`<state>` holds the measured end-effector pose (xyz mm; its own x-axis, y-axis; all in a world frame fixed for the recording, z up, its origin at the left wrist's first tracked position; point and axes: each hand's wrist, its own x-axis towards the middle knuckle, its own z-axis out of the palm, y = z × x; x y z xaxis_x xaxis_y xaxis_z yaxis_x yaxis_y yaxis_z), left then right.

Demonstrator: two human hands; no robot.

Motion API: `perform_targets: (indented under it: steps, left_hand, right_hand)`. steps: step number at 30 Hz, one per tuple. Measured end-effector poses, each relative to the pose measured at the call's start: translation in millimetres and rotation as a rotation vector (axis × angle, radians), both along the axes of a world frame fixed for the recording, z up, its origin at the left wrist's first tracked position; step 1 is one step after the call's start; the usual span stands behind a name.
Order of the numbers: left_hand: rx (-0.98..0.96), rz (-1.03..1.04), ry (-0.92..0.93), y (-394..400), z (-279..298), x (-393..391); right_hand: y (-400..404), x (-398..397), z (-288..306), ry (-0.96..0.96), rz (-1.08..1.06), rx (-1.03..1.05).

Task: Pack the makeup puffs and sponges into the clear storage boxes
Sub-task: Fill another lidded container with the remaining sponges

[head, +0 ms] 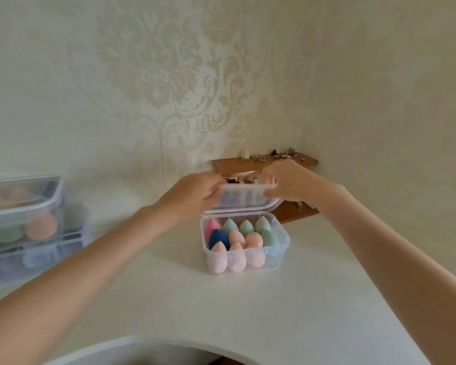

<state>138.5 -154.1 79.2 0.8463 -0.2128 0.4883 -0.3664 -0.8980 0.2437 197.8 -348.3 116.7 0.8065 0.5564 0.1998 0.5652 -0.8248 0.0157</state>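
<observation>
Both hands, left hand [195, 192] and right hand [287, 180], fingers pinching clear lid [244, 197], perhaps half-raised, over sponge-filled box [283, 241] near counter's [300, 299] back edge.

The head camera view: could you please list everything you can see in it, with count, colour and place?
clear storage box: one, open, centre of the white table
lid: one, clear, raised at the box's far edge
sponges: about twelve in the box; peach at the front and middle, green at the back and right, one pink, one dark blue at left
stacked boxes: at least two, clear, lidded, blurred, far left, holding peach and green sponges
wooden shelves: brown, in the corner, small items on top
wallpaper: cream, patterned
left hand: holds the lid's left end
right hand: holds the lid's right end
</observation>
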Motion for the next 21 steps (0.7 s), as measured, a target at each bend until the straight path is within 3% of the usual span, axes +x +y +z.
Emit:
perform_targets:
  steps: [5,8,12,21]
  left_hand:
    - [0.188,-0.088,0.106,-2,-40,-34]
    - [0.252,-0.111,0.166,0,-59,-38]
    - [0.160,-0.082,0.240,-2,-61,-40]
    - [0.291,0.051,0.132,-14,-67,-33]
  right_hand:
    - [-3,-39,-32,0.277,0.053,-0.215]
    - [-3,-47,-48,0.305,0.057,-0.189]
    - [-8,-48,-50,0.347,0.068,-0.075]
    - [9,-53,-70,-0.022,0.045,-0.262]
